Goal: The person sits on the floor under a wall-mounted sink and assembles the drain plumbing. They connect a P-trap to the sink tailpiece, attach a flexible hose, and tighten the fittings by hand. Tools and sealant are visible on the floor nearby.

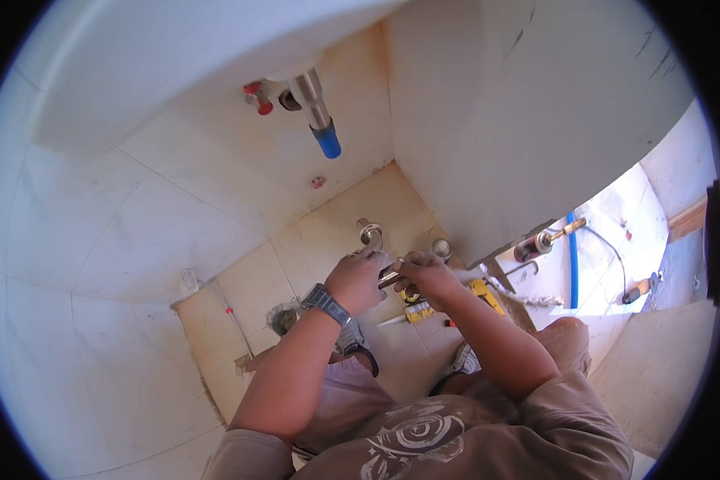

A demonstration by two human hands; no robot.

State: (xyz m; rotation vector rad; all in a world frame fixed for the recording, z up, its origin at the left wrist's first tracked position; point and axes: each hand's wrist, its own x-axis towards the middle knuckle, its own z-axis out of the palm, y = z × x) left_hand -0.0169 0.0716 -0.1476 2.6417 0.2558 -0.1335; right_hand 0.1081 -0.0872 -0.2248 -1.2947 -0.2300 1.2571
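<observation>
Low in front of me, both hands meet around a short shiny chrome pipe [390, 278]. My left hand [354, 282], with a dark watch on its wrist, is closed at the pipe's left side. From the other side, the fingers of my right hand [429, 278] pinch it. Just beyond the left fingers shows a curved chrome drain pipe [371, 233] with a round open end; whether it joins the held piece is hidden by my fingers. Above hangs a metal tailpiece [310, 100] with a blue lower end [328, 142], under the white basin [208, 40].
A red-handled valve [258, 98] is on the wall. Right of my hands lie a yellow caulking gun [488, 298] and a white-topped can [441, 248]. A torch canister [534, 246] and a blue pipe [573, 264] are farther right. A floor hole [282, 318] and screwdriver [238, 326] are at left.
</observation>
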